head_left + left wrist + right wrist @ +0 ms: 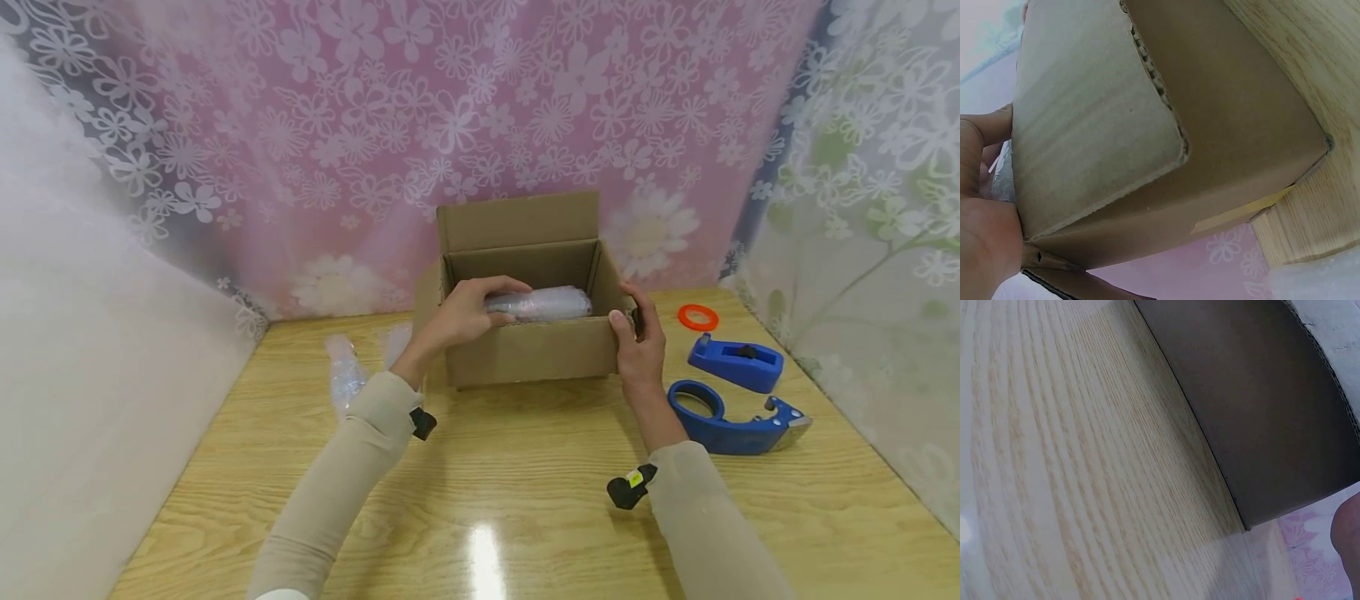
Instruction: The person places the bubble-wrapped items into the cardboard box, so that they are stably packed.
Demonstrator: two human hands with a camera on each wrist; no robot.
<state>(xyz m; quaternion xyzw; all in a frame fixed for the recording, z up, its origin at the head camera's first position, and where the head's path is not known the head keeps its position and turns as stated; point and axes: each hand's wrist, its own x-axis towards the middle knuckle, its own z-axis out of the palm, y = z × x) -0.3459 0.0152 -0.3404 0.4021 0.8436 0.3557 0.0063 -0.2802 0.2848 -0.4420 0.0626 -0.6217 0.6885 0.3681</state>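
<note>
A glossy pale wooden table [525, 500] with a strong grain fills the lower view, closed in at the back by a pink curtain printed with white flowers [450, 125], at the left by a plain whitish sheet [75, 333] and at the right by a sheer curtain with green and white flowers [885, 208]. An open brown corrugated cardboard box [532, 350] stands near the table's far edge, its rear flap upright. The left hand [468, 312] reaches over the box's left front corner, fingers curled round the end of a long bundle wrapped in clear bubble wrap [543, 302], which lies inside the box along the front wall. The right hand [637, 337] grips the box's right front corner (thumb on the front face, fingers bent over the rim). Right of the box lie a small orange tape ring [698, 317], a blue desktop tape dispenser [735, 362] and a blue hand-held tape gun [738, 421]. Loose pieces of clear bubble wrap [348, 371] lie left of the box.
</note>
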